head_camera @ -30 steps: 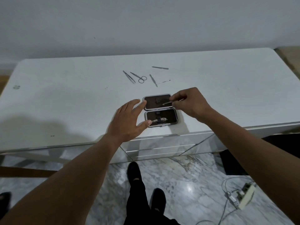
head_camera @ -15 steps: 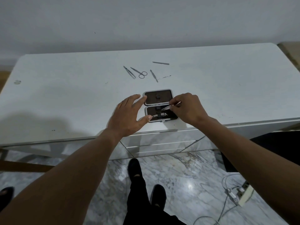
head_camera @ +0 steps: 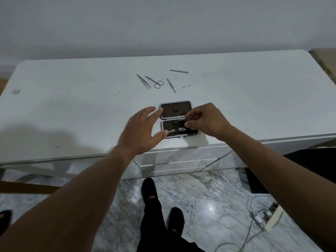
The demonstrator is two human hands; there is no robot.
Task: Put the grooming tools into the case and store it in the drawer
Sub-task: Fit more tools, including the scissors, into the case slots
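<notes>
Steel clipper (head_camera: 177,131) sits strapped in the case (head_camera: 179,136); right hand (head_camera: 207,120) pinches a thin tool (head_camera: 185,119), left hand (head_camera: 141,131) spread flat; five tools (head_camera: 160,82) wait at twelve o'clock.

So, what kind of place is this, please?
Probably a room at home, perhaps a bedroom: a white dresser with mirrored drawer fronts, a marble floor, and a power strip lying on it.

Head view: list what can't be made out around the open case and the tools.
- Right side of the case: covered by the right hand.
- Thin metal tool in that hand: too small to name.
- Tool strapped in the near half: too small, partly behind the fingers.
- Drawer: mirrored front, handle not discernible.
</notes>
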